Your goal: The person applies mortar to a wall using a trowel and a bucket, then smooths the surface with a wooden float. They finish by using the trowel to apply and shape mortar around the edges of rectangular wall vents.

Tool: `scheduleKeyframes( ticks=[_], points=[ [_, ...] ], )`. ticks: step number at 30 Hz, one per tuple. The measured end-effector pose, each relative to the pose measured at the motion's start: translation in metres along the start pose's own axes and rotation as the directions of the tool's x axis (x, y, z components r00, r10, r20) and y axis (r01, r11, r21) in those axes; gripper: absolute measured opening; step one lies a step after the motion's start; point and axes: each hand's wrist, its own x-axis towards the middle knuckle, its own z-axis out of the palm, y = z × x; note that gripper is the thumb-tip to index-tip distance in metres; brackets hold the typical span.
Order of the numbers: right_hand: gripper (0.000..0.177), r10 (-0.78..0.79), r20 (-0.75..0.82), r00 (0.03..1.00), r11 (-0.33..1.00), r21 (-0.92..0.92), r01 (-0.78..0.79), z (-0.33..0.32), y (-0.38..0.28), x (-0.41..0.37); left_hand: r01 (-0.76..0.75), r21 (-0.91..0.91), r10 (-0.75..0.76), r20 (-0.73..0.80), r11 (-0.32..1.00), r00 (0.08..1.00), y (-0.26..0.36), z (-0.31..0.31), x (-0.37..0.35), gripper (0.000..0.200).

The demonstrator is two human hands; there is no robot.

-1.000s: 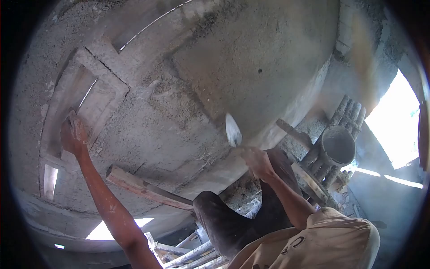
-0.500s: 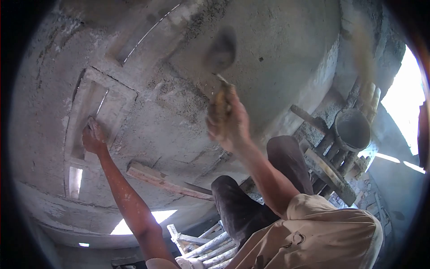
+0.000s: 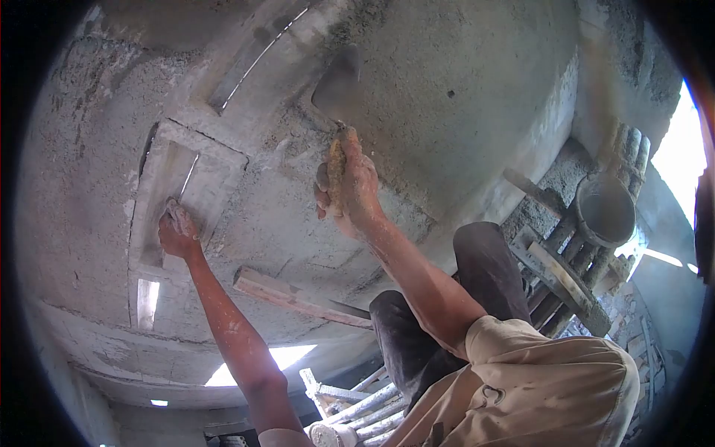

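My right hand [image 3: 353,182] is wrapped round the yellowish handle of a pointed trowel [image 3: 339,86]. The trowel's slightly blurred blade points up in front of the rough grey wall [image 3: 447,149]; whether it touches the plaster cannot be told. Farther left, my left hand [image 3: 179,229] has its fingers bent and closed at the lower end of a narrow slot in a rectangular concrete vent block [image 3: 212,156] set in the wall. Its fingertips are partly hidden there. Grey residue coats both hands.
A mortar-stained bucket [image 3: 605,210] stands on scaffold poles at the right, near a wooden board [image 3: 566,287]. A long wooden plank [image 3: 298,298] lies along the wall in front of my knees [image 3: 484,261]. More poles [image 3: 369,417] are below.
My right hand and the trowel have moved left across the wall, and the blade looks sharper. My left hand stays at the slot. The whole view has shifted slightly.
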Motion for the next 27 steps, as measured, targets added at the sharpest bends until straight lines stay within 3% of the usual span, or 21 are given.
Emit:
scheduleKeyframes(
  ticks=[4, 9, 12, 14, 18, 27],
  points=[
    [0.057, -0.010, -0.120, 0.993, 0.993, -0.117, -0.005, 0.017, 0.008, 0.008, 0.111, -0.047, -0.108, 0.069, 0.993, 0.992, 0.009, -0.004, 0.003, 0.052],
    [0.056, -0.062, -0.195, 0.979, 0.984, -0.179, 0.027, 0.042, 0.021, 0.023, 0.002, -0.038, -0.001, 0.034, 0.999, 0.999, 0.007, -0.005, 0.003, 0.054],
    [0.059, -0.091, -0.197, 0.976, 0.996, -0.039, 0.085, 0.059, 0.022, 0.016, -0.027, 0.002, 0.026, 0.050, 1.000, 0.998, -0.010, 0.001, -0.002, 0.058],
    [0.060, -0.082, -0.147, 0.986, 0.992, -0.106, 0.067, 0.052, 0.029, -0.002, -0.060, 0.017, 0.060, 0.043, 0.998, 0.997, -0.005, 0.002, 0.003, 0.059],
    [0.063, -0.167, -0.090, 0.982, 0.980, -0.123, 0.155, 0.019, 0.022, -0.005, 0.077, -0.019, -0.073, 0.150, 0.997, 0.986, 0.012, -0.010, 0.009, 0.057],
    [0.068, -0.208, -0.041, 0.977, 0.968, -0.151, 0.200, -0.001, -0.021, 0.021, 0.019, 0.019, -0.020, 0.079, 1.000, 0.997, 0.000, 0.001, 0.000, 0.054]
  ],
)
